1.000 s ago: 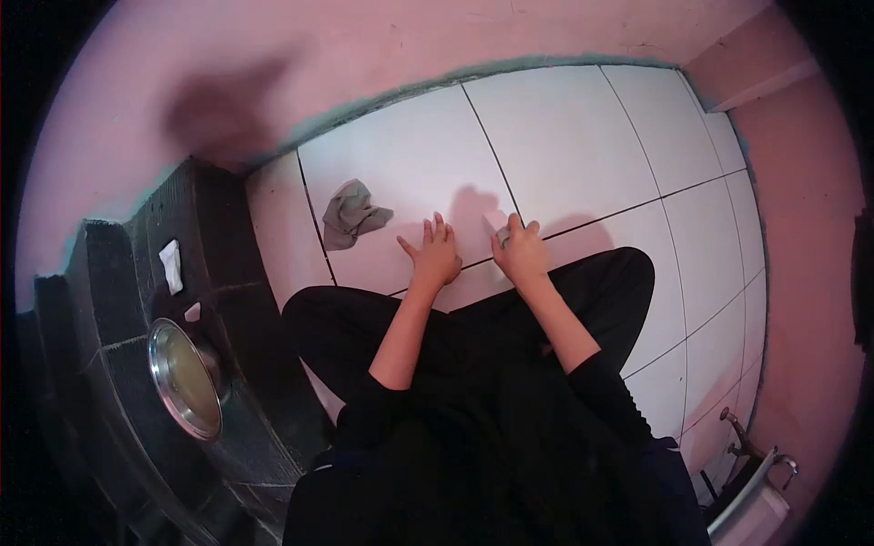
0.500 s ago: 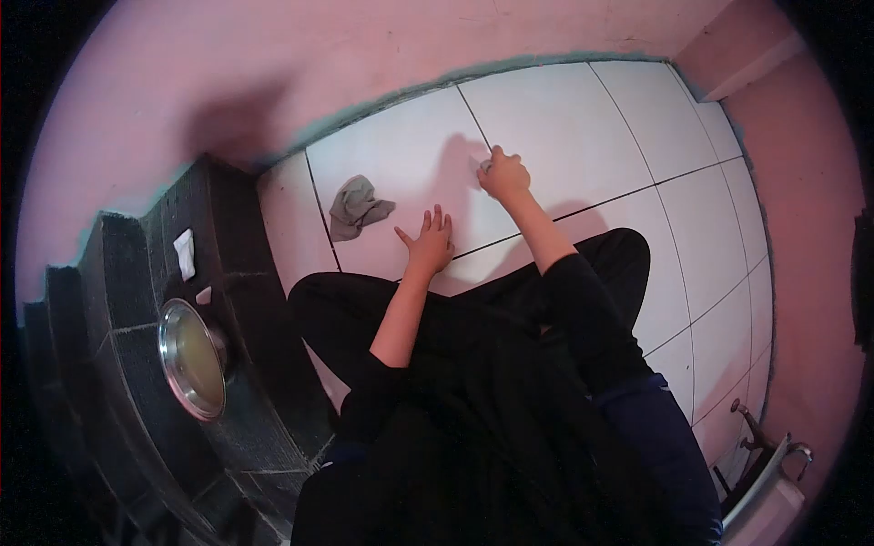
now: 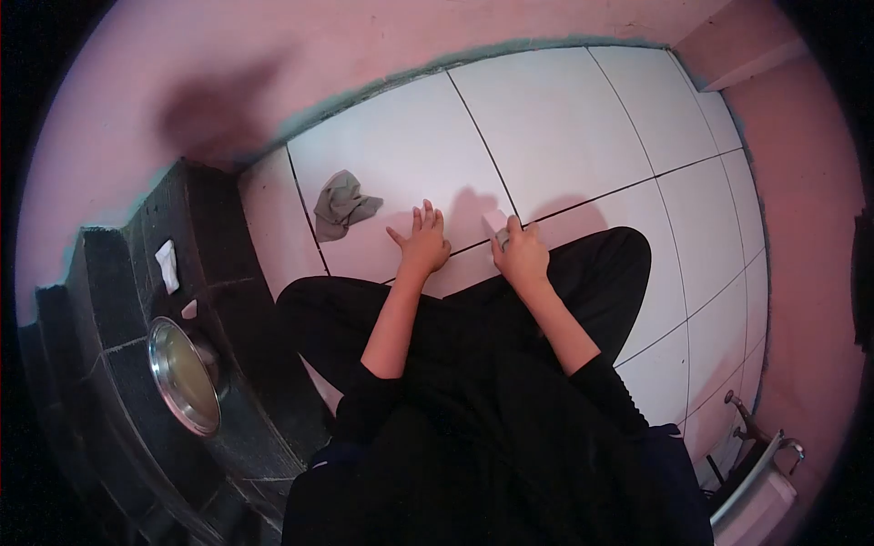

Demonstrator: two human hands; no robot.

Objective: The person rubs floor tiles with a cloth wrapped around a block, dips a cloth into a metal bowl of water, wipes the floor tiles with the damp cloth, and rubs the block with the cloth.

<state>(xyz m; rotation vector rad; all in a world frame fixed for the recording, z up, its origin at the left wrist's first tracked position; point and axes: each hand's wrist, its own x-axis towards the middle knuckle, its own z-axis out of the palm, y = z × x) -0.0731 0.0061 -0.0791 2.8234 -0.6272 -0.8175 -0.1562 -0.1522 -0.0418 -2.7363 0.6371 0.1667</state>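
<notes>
Fingers spread, my left hand (image 3: 422, 242) rests on the white tiled floor (image 3: 391, 123) and holds nothing. My right hand (image 3: 523, 257) is closed around a small pale piece (image 3: 495, 220), grey where it shows at the fingers; its kind cannot be made out. This hand is low over the floor, by a dark tile joint in front of my right knee. A crumpled grey cloth (image 3: 344, 205) lies on the tiles to the left of my left hand, apart from it.
At the left, black tiled steps (image 3: 232, 309) bear a metal bowl (image 3: 187, 375) with cloudy liquid, a folded white piece (image 3: 167, 266) and a small pinkish piece (image 3: 189, 309). A pink wall (image 3: 382, 45) borders the floor. A metal-framed object (image 3: 760, 473) stands lower right.
My right hand has drawn back toward my body, still holding the pale piece. My left hand stays flat on the floor. The view has shifted slightly.
</notes>
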